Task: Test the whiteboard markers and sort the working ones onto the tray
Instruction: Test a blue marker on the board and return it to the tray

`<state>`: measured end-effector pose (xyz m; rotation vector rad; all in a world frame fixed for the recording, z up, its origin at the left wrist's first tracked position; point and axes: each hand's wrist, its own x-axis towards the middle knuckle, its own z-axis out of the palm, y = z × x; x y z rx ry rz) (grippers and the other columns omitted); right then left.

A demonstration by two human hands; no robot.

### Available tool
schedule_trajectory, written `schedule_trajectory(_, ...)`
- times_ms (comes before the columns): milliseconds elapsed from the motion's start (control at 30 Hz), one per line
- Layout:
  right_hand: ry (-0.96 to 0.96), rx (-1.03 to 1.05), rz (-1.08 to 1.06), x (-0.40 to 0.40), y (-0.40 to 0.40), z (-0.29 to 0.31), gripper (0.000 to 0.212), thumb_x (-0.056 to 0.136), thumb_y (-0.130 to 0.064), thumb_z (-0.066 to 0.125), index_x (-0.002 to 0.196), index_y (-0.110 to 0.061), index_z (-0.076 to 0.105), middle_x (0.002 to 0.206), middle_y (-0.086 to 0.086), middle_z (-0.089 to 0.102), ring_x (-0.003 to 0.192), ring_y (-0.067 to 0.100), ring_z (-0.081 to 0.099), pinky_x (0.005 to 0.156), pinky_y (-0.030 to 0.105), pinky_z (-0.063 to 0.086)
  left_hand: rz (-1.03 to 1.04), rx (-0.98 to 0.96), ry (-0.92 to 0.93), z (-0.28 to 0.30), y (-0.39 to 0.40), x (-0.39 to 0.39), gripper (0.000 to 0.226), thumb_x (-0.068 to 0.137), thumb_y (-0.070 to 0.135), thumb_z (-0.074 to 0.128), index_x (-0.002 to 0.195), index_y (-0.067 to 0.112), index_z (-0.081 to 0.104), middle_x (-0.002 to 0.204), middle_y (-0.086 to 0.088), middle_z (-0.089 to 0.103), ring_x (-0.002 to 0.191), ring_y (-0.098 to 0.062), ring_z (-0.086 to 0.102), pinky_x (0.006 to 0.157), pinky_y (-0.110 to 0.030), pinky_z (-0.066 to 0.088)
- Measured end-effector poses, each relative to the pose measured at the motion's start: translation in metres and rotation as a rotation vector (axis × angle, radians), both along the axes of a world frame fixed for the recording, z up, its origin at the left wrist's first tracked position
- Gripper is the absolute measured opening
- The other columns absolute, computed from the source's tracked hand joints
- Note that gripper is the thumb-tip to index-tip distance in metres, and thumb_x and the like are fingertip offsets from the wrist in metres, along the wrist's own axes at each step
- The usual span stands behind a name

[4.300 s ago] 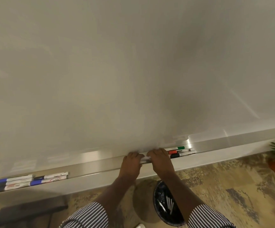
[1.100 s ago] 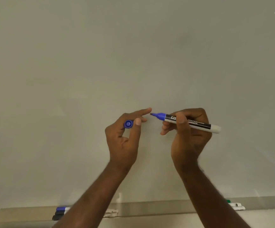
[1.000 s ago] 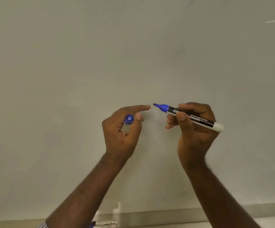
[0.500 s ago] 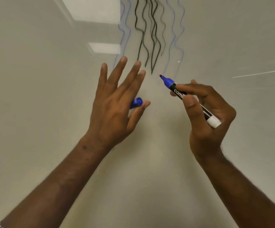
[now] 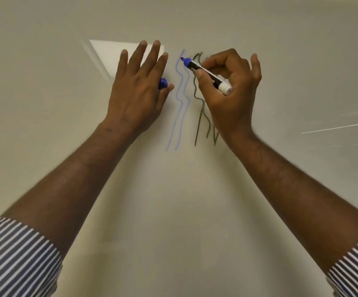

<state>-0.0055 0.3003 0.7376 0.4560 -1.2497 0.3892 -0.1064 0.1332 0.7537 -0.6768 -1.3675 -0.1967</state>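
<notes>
Striped sleeves [image 5: 13, 260] frame both forearms. The right hand [image 5: 230, 93] pinches the blue marker [image 5: 206, 75] mid-barrel, tip at the whiteboard [image 5: 45, 103]: light, rigid, smooth, best gripped there. The left hand [image 5: 135, 91], fingers [image 5: 140, 54] straight, traps the cap [image 5: 163, 83] under its thumb.

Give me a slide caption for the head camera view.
Right hand sets an uncapped blue marker beside wavy test lines on the whiteboard; left hand holds its cap.

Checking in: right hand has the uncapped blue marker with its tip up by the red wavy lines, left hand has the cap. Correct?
Not quite. In the head view the lines by the blue marker tip are blue, not red. The right hand does hold it uncapped, and the left hand has the cap.
</notes>
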Motion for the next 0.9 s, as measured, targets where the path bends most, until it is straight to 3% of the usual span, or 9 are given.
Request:
schedule_trajectory(200,0.010,-0.015,-0.130,-0.029,-0.009,0.033,0.016,0.087,-0.032,0.065,0.084,-0.016,0.067,0.080,-0.018,0.064,0.087,0.007,0.062,0.123,0.053,0.013,0.063,-0.012,-0.038,0.014,-0.005,-0.019,0.063,0.103,0.046,0.031,0.153,0.008,0.036,0.163,-0.010,0.030,0.153,-0.030,0.021,0.123,-0.055,0.016)
schedule_trajectory(467,0.062,0.005,-0.195,-0.044,-0.006,0.045,0.013,0.087,-0.032,0.066,0.083,-0.019,0.068,0.079,-0.022,0.060,0.091,0.005,0.061,0.121,0.059,0.015,-0.042,0.023,-0.057,0.011,-0.005,-0.026,0.061,0.103,0.044,0.032,0.153,0.008,0.038,0.163,-0.007,0.030,0.152,-0.027,0.023,0.124,-0.052,0.015)
schedule_trajectory(900,0.103,0.136,-0.189,-0.038,0.000,-0.021,0.007,0.082,-0.016,0.075,0.076,-0.014,0.071,0.085,-0.013,0.063,0.106,0.014,0.065,0.121,0.063,0.011,-0.087,0.040,-0.066,0.010,-0.005,-0.028,0.059,0.104,0.040,0.033,0.154,0.009,0.035,0.164,-0.007,0.028,0.153,-0.025,0.020,0.126,-0.047,0.011)
